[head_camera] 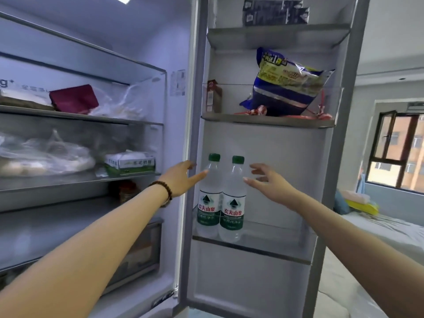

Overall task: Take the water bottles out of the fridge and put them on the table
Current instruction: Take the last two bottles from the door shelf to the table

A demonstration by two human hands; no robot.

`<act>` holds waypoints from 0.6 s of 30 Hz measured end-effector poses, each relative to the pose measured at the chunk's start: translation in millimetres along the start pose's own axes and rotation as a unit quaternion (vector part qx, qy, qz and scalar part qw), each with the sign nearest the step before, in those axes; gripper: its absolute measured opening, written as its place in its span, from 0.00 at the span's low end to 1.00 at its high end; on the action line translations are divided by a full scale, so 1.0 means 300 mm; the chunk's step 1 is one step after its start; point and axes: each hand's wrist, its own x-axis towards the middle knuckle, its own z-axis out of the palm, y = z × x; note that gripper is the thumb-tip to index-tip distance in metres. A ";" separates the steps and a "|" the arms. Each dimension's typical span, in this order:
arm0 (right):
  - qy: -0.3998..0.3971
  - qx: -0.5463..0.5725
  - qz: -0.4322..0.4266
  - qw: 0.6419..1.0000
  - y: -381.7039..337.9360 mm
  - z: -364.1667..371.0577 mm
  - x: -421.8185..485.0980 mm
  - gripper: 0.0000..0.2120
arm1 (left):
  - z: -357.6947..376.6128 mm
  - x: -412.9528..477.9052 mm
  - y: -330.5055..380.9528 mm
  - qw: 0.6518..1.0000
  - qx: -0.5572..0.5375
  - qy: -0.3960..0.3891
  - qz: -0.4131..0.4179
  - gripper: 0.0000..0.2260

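- The left hand (183, 177) is stretched forward with its fingers straight and together, holding nothing. A brown wooden bead bracelet (165, 189) circles its wrist.
- The left clear plastic water bottle (209, 198), with a green cap and a green, white and red label, stands upright just right of the left hand. The hand's forefinger tip is at the bottle's shoulder; whether it touches cannot be told.
- The right hand (267, 181) is open, its fingers spread apart and lightly bent, gripping nothing.
- The right clear plastic water bottle (232, 203), of the same make, stands upright just left of the right hand, its side against the other bottle. The thumb tip is near its shoulder but apart from it.
- Both bottles stand between the two hands, in the clear lower shelf of the open fridge door (263, 250), whose front rim runs below the hands.
- Above the right hand, a blue and yellow crinkled food bag (286, 88) leans in the clear middle door bin (270, 121); a small brown upright carton (213, 96) is at that bin's left end.
- Left of the left hand, a green and white cardboard box (130, 164) sits on a glass fridge shelf (68, 180); higher up lies a flat maroon pouch (73, 98).
- Far right of the right hand, a bed with a pale sheet (380, 230) lies below a dark-framed window (397, 148).
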 end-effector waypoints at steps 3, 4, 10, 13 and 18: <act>0.002 0.072 0.009 0.997 0.003 0.044 0.081 0.27 | 0.036 0.082 0.015 0.992 -0.122 0.007 0.019 0.31; 0.011 0.098 0.013 0.995 0.003 0.059 0.097 0.25 | 0.049 0.102 0.017 0.990 -0.141 0.003 0.027 0.28; 0.043 0.185 0.008 0.982 -0.015 0.108 0.163 0.10 | 0.084 0.183 0.005 0.975 -0.213 -0.022 0.049 0.22; 0.053 0.226 0.015 0.973 -0.012 0.148 0.183 0.16 | 0.109 0.203 -0.015 0.973 -0.219 -0.046 0.057 0.22; 0.106 0.281 -0.004 0.954 0.002 0.189 0.188 0.16 | 0.132 0.202 -0.005 0.953 -0.297 0.003 0.056 0.19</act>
